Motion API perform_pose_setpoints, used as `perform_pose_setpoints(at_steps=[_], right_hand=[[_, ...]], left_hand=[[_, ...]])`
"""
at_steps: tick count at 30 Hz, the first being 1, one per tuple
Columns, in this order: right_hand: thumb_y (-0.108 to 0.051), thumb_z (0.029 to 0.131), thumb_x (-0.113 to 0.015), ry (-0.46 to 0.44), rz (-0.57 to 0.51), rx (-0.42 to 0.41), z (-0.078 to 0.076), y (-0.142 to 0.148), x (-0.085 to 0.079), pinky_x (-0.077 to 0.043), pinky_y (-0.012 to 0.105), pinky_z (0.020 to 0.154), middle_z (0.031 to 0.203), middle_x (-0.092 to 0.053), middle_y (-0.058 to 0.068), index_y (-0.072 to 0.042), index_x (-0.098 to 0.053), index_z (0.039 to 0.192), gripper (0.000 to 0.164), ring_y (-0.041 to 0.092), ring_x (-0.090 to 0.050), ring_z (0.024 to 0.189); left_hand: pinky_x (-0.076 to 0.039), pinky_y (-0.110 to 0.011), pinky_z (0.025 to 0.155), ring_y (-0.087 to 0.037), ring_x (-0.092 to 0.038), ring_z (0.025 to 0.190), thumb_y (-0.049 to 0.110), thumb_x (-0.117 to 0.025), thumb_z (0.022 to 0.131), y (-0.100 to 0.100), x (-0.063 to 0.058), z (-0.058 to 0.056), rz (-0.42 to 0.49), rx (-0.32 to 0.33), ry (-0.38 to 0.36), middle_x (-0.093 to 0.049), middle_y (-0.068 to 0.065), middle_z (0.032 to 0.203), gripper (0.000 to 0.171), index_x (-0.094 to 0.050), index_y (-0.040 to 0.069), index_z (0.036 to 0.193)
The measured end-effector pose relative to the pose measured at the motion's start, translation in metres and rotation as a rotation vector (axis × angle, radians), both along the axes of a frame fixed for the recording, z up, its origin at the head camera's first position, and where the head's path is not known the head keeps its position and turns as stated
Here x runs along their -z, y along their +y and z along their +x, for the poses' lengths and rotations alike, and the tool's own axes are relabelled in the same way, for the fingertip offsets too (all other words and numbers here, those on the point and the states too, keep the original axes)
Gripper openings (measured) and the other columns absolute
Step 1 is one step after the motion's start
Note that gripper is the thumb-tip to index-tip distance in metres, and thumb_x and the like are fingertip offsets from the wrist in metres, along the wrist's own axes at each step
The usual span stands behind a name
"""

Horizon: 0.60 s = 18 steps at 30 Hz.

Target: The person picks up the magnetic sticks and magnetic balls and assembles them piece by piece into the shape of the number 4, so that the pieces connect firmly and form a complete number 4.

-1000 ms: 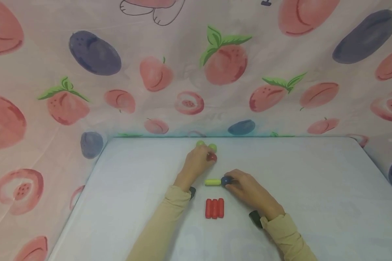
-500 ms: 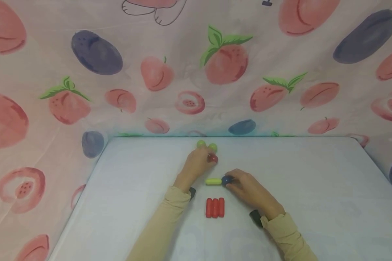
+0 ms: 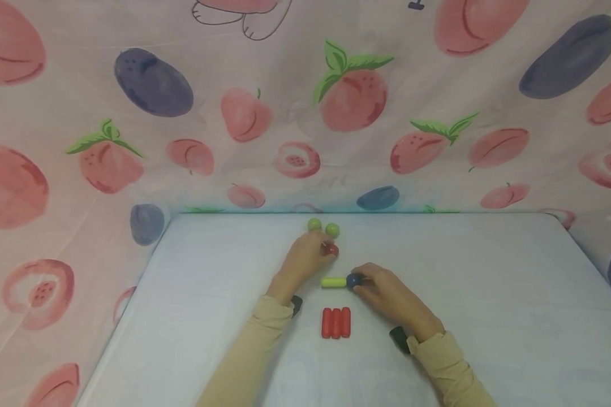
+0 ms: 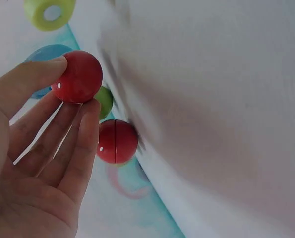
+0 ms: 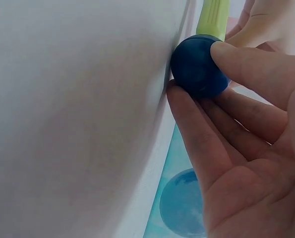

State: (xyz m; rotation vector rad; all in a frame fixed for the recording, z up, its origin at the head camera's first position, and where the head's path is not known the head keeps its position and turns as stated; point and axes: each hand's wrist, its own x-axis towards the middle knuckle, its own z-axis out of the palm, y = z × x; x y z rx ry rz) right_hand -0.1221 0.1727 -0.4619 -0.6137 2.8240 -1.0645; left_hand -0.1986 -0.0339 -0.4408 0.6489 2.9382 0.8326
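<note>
Sleeves of beige cloth come in from the near edge of the pale blue-white worktop (image 3: pixel 489 294), one to each hand. Nearest lie three short red cylinders (image 3: pixel 336 323), side by side and touching, between the two forearms.

Just beyond them the right hand (image 3: pixel 387 297) has its grip round a dark blue ball (image 3: pixel 354 280): the right wrist view shows the thumb on top and the fingers (image 5: pixel 197 134) cupped under the ball (image 5: pixel 199 64), which sits against the worktop. A yellow-green cylinder (image 3: pixel 333 282) lies on its side with one end touching that ball. This hand and its pieces lie as they did a second ago.

Farther out, the left hand (image 3: pixel 305 257) pinches a glossy red ball (image 3: pixel 331 249) between thumb and fingertips (image 4: pixel 90 106), palm open below it. Since the earlier frame the red ball (image 4: pixel 79 77) has drawn back slightly from the two green balls (image 3: pixel 323 227) at the far edge. In the left wrist view a second red ball (image 4: pixel 116 141) with a seam and a green ring (image 4: pixel 49 12) also show.

Behind hangs a pink fruit-print cloth (image 3: pixel 132 113).
</note>
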Motion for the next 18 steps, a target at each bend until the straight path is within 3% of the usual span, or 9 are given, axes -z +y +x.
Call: perform_pose_setpoints(at_steps=[12,18], right_hand=[[-0.010,0.089,-0.074,-0.006,0.008,0.009,0.000,-0.001,0.000,-0.054,0.042,0.095,0.109,-0.069,0.003,-0.006,-0.066,0.118,0.031,0.021,-0.066,0.105],[-0.013,0.090,-0.074,-0.020,0.015,0.015,0.000,-0.001,-0.001,-0.054,0.042,0.096,0.111,-0.069,0.003,-0.007,-0.065,0.120,0.032,0.021,-0.066,0.107]], left_hand=[[-0.055,-0.029,0.088,-0.015,-0.066,0.098,0.018,-0.077,0.087,-0.020,-0.004,0.010,0.072,-0.007,-0.012,-0.069,-0.001,0.103,0.022,-0.073,0.010,0.108],[-0.056,-0.031,0.088,-0.017,-0.067,0.100,0.017,-0.078,0.086,-0.026,-0.006,0.014,0.070,-0.027,-0.031,-0.070,-0.003,0.104,0.029,-0.072,0.010,0.113]])
